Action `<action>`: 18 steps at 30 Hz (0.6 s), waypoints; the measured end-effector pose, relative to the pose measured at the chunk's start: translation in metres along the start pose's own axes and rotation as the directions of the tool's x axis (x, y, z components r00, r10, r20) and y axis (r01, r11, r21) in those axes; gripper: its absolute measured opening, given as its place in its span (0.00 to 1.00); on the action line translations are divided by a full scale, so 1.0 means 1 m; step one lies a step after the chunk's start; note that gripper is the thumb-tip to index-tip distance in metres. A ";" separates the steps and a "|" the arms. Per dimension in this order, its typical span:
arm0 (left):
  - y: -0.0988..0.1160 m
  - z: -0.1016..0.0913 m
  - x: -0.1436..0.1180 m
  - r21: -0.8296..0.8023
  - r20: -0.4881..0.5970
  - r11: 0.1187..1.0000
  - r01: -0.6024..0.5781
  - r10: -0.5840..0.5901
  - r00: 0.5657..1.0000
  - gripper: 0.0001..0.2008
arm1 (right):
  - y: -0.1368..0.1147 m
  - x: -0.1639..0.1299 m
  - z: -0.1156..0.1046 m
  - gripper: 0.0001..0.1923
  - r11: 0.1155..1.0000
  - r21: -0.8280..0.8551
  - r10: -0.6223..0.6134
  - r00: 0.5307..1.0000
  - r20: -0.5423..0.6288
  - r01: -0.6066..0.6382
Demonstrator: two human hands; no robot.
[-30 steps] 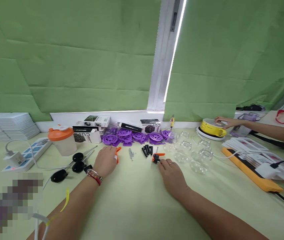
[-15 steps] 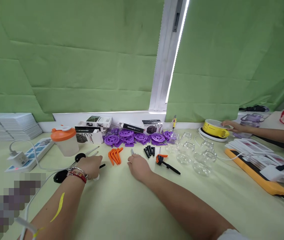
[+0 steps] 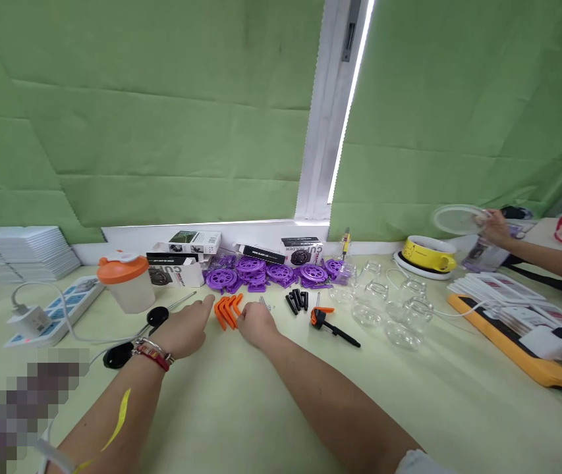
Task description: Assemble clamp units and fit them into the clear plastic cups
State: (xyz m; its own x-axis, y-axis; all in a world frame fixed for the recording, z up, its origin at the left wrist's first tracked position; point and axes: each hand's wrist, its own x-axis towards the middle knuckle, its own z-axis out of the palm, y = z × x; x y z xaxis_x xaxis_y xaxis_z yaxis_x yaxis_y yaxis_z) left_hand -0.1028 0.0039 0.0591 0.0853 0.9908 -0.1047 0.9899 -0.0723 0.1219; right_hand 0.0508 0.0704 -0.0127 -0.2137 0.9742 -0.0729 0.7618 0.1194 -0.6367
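The left hand and right hand are lying loosely open on the table, holding nothing, flanking the orange angled pieces between them. The person seems to be picking out a part; next they would need to pinch one orange piece free. Black pegs and purple wheels are lying beyond.

Green blinds, white window frame, pale table
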 end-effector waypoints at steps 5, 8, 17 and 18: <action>0.005 -0.005 0.002 -0.348 -0.265 0.936 -0.056 -0.040 0.963 0.36 | 0.003 -0.006 -0.004 0.04 0.995 0.097 -0.010 0.999 -0.036 0.014; 0.011 -0.006 0.006 -0.625 -0.383 0.775 -0.090 -0.204 0.901 0.34 | 0.010 -0.009 -0.010 0.03 0.982 0.181 -0.045 0.998 -0.053 0.053; 0.040 -0.003 0.016 -0.889 -0.039 -0.416 -0.191 -0.347 0.937 0.08 | 0.060 -0.038 -0.055 0.14 0.517 0.846 -0.167 0.985 -0.054 0.134; 0.043 -0.001 0.015 -0.876 -0.012 -0.449 -0.173 -0.338 0.941 0.08 | 0.066 -0.042 -0.061 0.16 0.453 0.880 -0.168 0.983 -0.071 0.141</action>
State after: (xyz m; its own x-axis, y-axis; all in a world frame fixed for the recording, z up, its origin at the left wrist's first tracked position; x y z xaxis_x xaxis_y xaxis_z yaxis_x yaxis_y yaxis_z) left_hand -0.0591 0.0161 0.0640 -0.2558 0.9583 -0.1278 -0.5589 -0.0387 0.8284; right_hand 0.1472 0.0486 -0.0052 -0.2945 0.9514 0.0901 -0.2232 0.0232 -0.9745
